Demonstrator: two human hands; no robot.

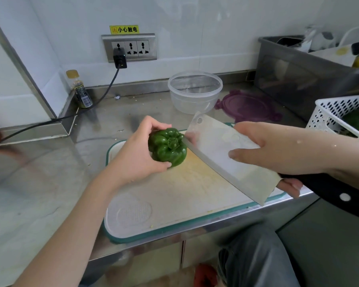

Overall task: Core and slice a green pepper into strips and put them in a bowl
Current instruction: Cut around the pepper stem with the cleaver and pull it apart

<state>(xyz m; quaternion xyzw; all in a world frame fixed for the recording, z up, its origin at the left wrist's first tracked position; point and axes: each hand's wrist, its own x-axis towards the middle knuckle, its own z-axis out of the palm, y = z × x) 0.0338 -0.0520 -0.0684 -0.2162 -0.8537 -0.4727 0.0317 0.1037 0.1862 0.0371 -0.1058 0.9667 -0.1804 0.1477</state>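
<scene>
A whole green pepper (167, 147) rests on its side on a white cutting board with a teal rim (174, 199), its stem end facing up and toward me. My left hand (139, 154) grips the pepper from the left. My right hand (278, 150) holds a broad cleaver (226, 156) by its black handle, with the index finger laid along the blade's flat. The front end of the blade touches the pepper's right side beside the stem. A clear plastic bowl (195, 91) with nothing in it stands behind the board.
A purple lid (249, 106) lies right of the bowl. A white perforated basket (340, 114) with greens sits at the right, a steel tub (298, 75) behind it. A small bottle (81, 90) and a black power cable (50, 121) are at the back left. The board overhangs the counter's front edge.
</scene>
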